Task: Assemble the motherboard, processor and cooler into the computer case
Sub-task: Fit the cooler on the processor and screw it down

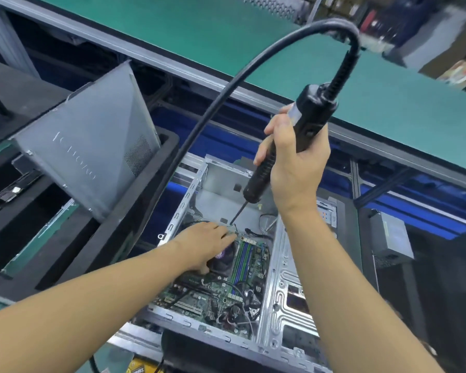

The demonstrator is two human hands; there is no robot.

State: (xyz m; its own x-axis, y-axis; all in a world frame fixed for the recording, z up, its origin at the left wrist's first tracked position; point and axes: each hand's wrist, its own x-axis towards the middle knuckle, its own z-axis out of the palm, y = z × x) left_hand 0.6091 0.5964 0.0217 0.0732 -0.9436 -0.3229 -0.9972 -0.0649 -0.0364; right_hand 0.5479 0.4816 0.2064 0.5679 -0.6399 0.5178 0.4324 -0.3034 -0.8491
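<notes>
The right hand (293,162) has its fingers curled round a black electric screwdriver (311,114), whose bit points down to just beyond the left fingertips (230,235). The left hand (205,243) lies with fingers stretched out over the cooler (223,261). The motherboard (218,292) sits below both hands inside the open computer case (283,300). Past the fingers a green mat (253,44) covers the bench, and to their left a grey side panel (92,162) leans.

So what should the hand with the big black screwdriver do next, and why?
Probably lower the screwdriver a little so its bit meets the motherboard corner. The right hand grips it tilted over the open case, and the tip hovers just beside the fingertips of the left hand. A screw there is too small to see.
</notes>
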